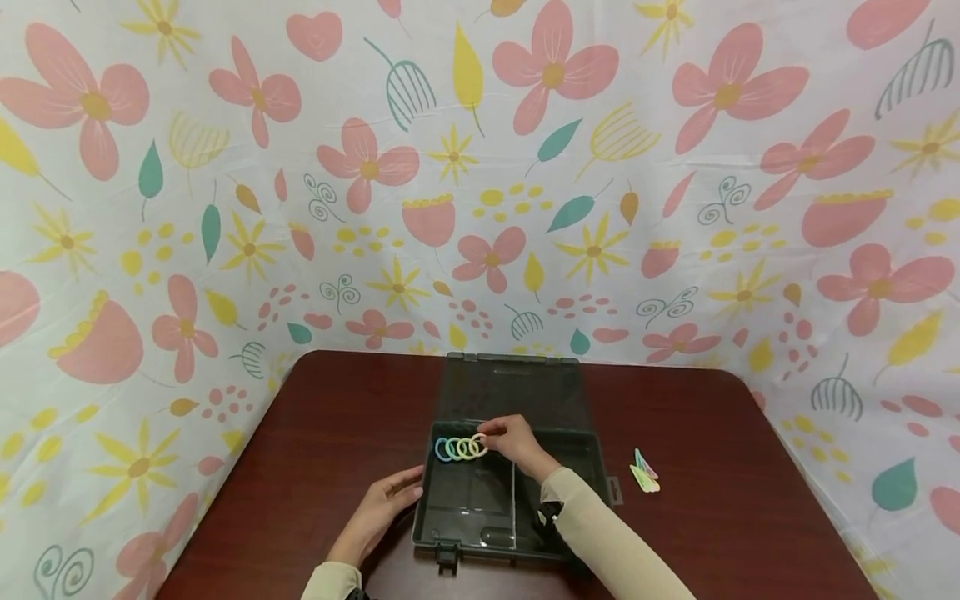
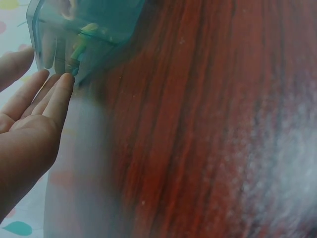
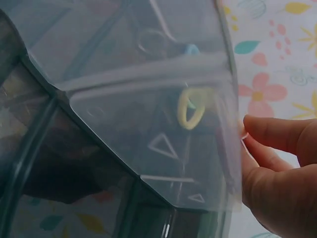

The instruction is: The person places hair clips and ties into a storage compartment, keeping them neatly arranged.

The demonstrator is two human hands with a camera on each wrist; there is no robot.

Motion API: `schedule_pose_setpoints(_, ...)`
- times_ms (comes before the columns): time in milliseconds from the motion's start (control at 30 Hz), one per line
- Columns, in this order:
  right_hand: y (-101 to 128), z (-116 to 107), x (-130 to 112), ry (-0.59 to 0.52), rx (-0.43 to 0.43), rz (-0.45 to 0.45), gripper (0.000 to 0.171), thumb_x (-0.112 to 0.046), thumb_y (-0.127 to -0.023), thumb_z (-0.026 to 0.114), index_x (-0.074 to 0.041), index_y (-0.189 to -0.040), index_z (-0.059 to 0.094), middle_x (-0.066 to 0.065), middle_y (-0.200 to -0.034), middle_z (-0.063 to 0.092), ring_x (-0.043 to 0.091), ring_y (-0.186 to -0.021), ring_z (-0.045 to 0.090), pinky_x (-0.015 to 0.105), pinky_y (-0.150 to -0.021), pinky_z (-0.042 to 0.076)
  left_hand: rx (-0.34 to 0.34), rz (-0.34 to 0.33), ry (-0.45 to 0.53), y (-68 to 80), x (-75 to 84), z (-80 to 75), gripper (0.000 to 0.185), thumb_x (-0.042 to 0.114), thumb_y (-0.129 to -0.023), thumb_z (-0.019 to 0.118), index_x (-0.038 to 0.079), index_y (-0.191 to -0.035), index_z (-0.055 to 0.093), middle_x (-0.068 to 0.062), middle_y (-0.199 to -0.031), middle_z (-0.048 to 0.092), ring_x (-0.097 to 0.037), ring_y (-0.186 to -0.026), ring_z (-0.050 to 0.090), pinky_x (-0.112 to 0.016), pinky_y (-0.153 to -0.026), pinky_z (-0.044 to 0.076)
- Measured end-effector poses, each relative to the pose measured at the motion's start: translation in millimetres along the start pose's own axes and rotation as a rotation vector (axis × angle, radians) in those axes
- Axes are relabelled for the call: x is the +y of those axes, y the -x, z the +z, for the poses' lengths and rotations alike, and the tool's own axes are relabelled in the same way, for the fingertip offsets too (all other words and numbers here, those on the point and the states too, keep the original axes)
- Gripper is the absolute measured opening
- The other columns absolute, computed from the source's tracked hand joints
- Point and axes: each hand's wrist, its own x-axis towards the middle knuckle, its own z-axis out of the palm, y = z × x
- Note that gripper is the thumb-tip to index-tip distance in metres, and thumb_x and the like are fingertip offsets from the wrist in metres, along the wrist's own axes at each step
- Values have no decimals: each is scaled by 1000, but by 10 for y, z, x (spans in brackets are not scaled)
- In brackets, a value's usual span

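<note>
A dark see-through plastic box [image 1: 465, 542] stands on the table with its lid [image 1: 513, 387] folded back. Several overlapping rings [image 1: 450, 450], blue through green to yellow, form a row in its back left part. At the row's right end, thumb and fingers of my right hand [image 1: 517, 440] pinch a pale ring [image 1: 482, 436]. The clear divider [image 3: 133, 129] stands between the right wrist camera and the rings. My left hand [image 1: 381, 510] has its fingers extended, fingertips right at the box's left wall; in the left wrist view they meet the see-through side [image 2: 94, 29].
Several pastel hair clips [image 1: 645, 473] lie to the right of the box on the dark red wooden table [image 1: 337, 417]. A latch [image 1: 447, 558] sticks out at the box's front. A flower-print cloth [image 1: 480, 183] hangs behind the table and along both sides.
</note>
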Motion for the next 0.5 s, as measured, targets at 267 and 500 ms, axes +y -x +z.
schedule_pose_setpoints(267,-30,58,11,66,15,3,22,6,-87,64,6,-108,70,17,-102,69,27,-89,66,38,-75,56,7,4,-5,-1,13,13,51,15,-98,58,-4,-142,42,-25,-147,38,-38,-132,42,-43,-104,41)
schedule_pose_setpoints(500,-19,58,-15,121,-15,-23,21,4,-86,66,5,-106,70,16,-99,69,23,-83,66,35,-71,56,1,-6,-3,3,9,2,53,18,-98,59,-4,-143,41,-25,-147,38,-38,-132,42,-45,-105,40)
